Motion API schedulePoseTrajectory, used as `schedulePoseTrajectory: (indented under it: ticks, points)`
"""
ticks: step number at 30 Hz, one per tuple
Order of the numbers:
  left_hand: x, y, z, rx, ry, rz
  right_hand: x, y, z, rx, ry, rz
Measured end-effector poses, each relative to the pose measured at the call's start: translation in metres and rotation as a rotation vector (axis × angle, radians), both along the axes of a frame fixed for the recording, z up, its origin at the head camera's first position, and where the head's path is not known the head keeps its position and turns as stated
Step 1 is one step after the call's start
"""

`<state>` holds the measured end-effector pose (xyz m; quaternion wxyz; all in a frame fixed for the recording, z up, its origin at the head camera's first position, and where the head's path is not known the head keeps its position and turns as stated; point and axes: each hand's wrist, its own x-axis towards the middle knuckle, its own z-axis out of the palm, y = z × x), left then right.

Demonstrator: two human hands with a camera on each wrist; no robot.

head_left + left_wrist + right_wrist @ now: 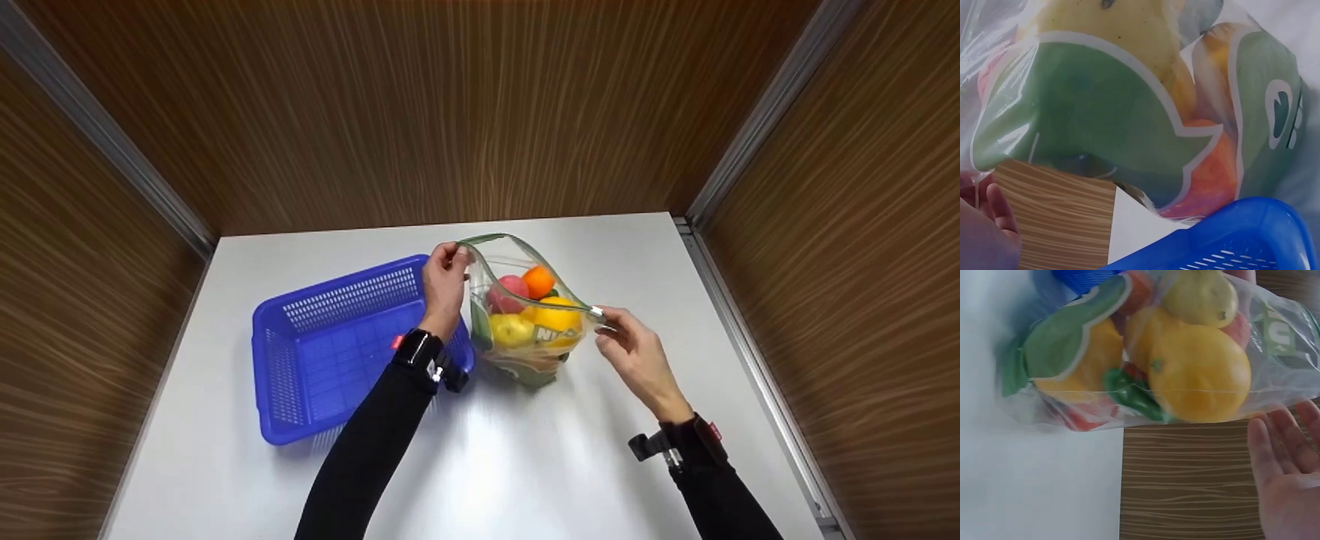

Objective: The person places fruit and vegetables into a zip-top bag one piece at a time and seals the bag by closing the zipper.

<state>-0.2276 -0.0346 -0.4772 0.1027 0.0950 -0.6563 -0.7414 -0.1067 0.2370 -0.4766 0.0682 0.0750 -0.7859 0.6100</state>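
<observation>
A clear zip bag (480, 300) with green print is full of fruit and stretched between both hands, its mouth parted. My left hand (444, 285) pinches the far left corner of its mouth. At the near right corner, beside the white slider (596, 311), the fingers of my right hand (637, 356) hold the zip edge. Inside are a yellow-green fruit (511, 330), a pinkish-red one (508, 293), an orange one (538, 282) and a large yellow-orange one (1202, 374). A green pepper-like piece (1134, 395) shows low through the plastic in the right wrist view.
A blue plastic basket (349, 285) with slotted walls stands left of the bag, close to it, partly behind my left forearm. The white table (480, 465) is bordered by brown wood-grain panels (450, 112) at the back and sides.
</observation>
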Motion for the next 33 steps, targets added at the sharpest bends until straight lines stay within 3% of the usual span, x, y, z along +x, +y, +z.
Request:
schedulePoseTrajectory:
  ticks: [4,8,12,15,21,24,28,33]
  points:
    - [-0.001,-0.006,0.0,0.02,0.018,-0.008,-0.005,-0.008,-0.004,0.045,0.139,-0.101]
    - [-0.001,-0.013,0.003,0.015,0.099,-0.06,-0.014,-0.013,0.015,0.103,0.237,-0.247]
    - [0.003,-0.021,0.003,-0.011,0.19,-0.136,-0.021,-0.01,0.036,0.041,0.202,-0.335]
    - [0.009,-0.027,0.001,-0.02,0.23,-0.198,-0.028,-0.004,0.04,-0.027,0.171,-0.358]
    - [0.021,-0.039,-0.007,-0.192,0.232,-0.366,-0.036,0.004,0.027,-0.066,0.095,-0.342]
    - [0.022,-0.041,-0.007,-0.224,0.233,-0.437,-0.042,0.008,0.015,-0.083,0.061,-0.339]
    - [0.02,-0.041,0.001,-0.2,0.267,-0.447,-0.049,0.009,0.012,-0.083,0.069,-0.298]
    - [0.021,-0.041,-0.001,-0.231,0.264,-0.35,-0.049,0.01,0.016,-0.116,0.074,-0.324]
